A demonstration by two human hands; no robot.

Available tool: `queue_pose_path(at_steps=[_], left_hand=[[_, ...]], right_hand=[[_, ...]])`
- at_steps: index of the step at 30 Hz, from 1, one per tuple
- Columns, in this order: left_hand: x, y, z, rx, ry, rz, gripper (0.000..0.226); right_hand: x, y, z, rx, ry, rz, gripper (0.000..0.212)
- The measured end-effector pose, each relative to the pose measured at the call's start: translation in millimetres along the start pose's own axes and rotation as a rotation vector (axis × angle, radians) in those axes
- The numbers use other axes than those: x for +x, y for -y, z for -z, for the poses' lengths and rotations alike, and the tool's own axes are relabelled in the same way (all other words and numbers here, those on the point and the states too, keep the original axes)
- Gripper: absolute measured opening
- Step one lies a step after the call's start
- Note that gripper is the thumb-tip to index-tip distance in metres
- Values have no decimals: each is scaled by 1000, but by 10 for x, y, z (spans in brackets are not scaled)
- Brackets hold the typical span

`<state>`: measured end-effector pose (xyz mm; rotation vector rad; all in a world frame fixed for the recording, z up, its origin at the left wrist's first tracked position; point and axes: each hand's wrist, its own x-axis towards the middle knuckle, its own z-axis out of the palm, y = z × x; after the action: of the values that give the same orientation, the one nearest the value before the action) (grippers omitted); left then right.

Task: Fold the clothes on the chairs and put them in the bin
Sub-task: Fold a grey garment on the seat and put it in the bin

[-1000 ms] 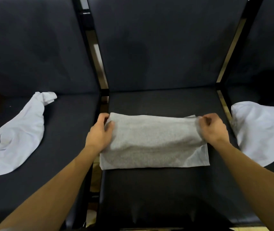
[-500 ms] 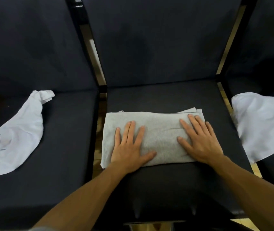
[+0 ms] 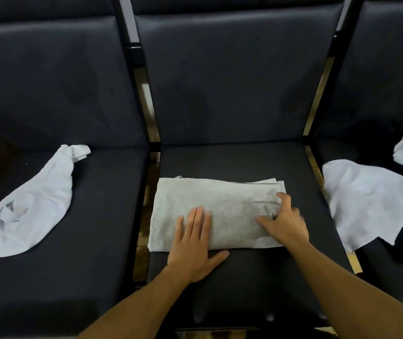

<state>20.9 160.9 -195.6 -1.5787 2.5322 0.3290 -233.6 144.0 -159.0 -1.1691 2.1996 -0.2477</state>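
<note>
The folded grey cloth (image 3: 216, 211) lay flat on the seat of the middle chair (image 3: 234, 157), near its front half. The left hand (image 3: 193, 245) rested open on the cloth's near left part, palm down, fingers spread forward and thumb on the dark seat just past the cloth's front edge. The right hand (image 3: 283, 221) lay on the cloth's right end, fingers bent and blurred; I could not tell whether they pinched the fabric. A crumpled white garment (image 3: 31, 206) lay on the left chair (image 3: 92, 216). Another white garment (image 3: 376, 201) sprawled on the right chair (image 3: 391, 272).
</note>
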Motion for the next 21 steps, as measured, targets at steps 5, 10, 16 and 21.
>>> queue_pose_path(at_steps=[5, 10, 16, 21], left_hand=[[9, 48, -70, 9, -23, -21, 114], [10, 66, -97, -11, -35, -33, 113], [22, 63, -43, -15, -11, -25, 113], [-25, 43, 69, -115, 158, 40, 104]], right_hand=[[36, 40, 31, 274, 115, -22, 63], [62, 196, 109, 353, 78, 12, 32], [-328, 1226, 276, 316, 182, 320, 27], [-783, 1935, 340, 638, 580, 551, 26]])
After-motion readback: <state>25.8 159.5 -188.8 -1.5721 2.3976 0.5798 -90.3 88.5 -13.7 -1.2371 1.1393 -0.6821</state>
